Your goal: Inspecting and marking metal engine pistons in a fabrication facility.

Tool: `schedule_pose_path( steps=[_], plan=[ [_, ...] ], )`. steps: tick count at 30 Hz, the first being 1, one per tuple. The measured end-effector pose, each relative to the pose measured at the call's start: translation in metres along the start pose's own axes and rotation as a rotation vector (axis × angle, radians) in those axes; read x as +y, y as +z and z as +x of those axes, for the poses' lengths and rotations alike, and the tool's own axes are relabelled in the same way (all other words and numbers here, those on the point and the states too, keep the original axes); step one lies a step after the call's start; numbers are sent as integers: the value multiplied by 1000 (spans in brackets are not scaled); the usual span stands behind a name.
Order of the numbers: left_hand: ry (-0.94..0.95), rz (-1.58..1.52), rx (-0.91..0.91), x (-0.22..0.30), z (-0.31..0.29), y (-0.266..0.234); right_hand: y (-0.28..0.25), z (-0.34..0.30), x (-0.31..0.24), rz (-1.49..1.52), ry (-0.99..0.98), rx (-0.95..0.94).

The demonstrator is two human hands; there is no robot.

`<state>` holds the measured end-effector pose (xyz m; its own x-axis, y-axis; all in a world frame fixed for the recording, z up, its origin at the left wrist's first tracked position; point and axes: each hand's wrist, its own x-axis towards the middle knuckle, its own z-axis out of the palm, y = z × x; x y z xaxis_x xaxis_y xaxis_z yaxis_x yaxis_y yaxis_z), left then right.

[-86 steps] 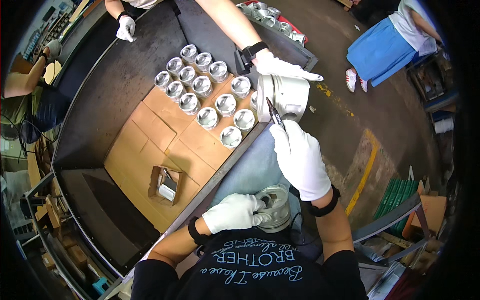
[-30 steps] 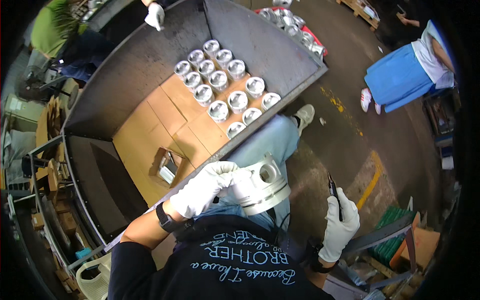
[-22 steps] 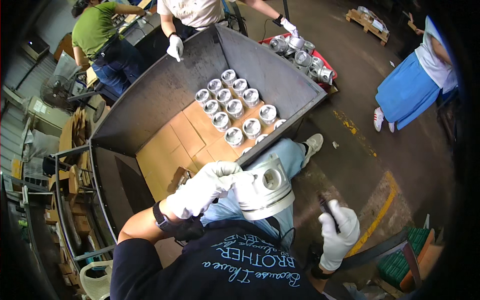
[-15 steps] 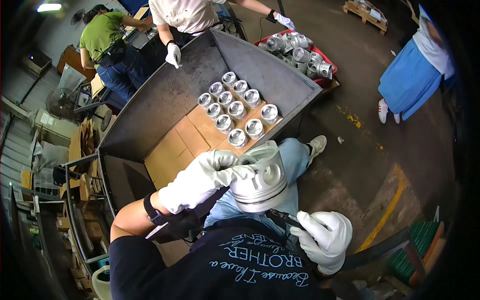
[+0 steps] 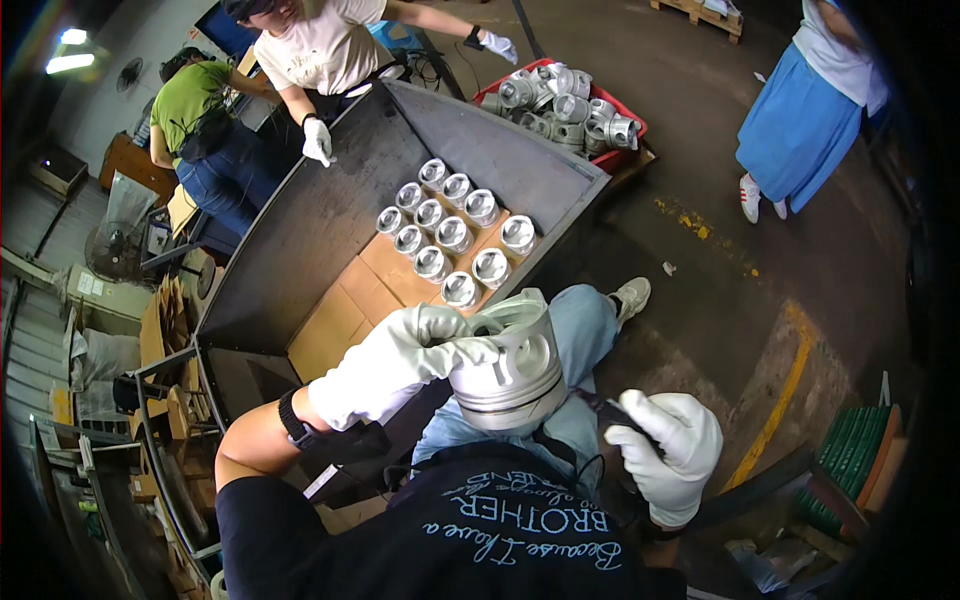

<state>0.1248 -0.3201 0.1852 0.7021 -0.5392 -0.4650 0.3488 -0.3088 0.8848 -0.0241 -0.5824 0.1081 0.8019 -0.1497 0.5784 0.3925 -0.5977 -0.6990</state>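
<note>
My left hand, in a white glove, grips a silver metal piston by its skirt, its grooved, ringed end tilted toward me. The fingers reach into the hollow side of the piston. My right hand, also gloved, is closed around a slim dark hand tool, whose exact kind I cannot make out. The tool's tip is near the right side of the grooved end; whether it touches is unclear. Beyond my left hand, several similar pistons stand in rows on cardboard inside a grey metal-walled bench.
The bench's raised wall runs along its far side. Past it, a red crate is heaped with pistons. A co-worker's gloved hand is at the far wall. Green coiled material lies at right; shelving stands at left.
My right hand and the tool have shifted right and slightly up, from below the piston's grooved end to its right side. My left hand keeps its grip. The whole view has shifted slightly.
</note>
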Motion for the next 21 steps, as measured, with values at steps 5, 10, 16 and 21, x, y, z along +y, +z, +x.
schedule_pose_path(
  steps=[5,10,16,21],
  plan=[
    [-46,46,-2,48,6,-16,-13,1,24,-155,152,203],
    [159,454,199,132,36,-40,-7,4,53,-184,252,243],
    [498,872,240,199,185,-85,-2,9,79,-280,298,160],
    [556,1145,314,221,339,-120,-1,10,90,-407,458,141]
  ],
)
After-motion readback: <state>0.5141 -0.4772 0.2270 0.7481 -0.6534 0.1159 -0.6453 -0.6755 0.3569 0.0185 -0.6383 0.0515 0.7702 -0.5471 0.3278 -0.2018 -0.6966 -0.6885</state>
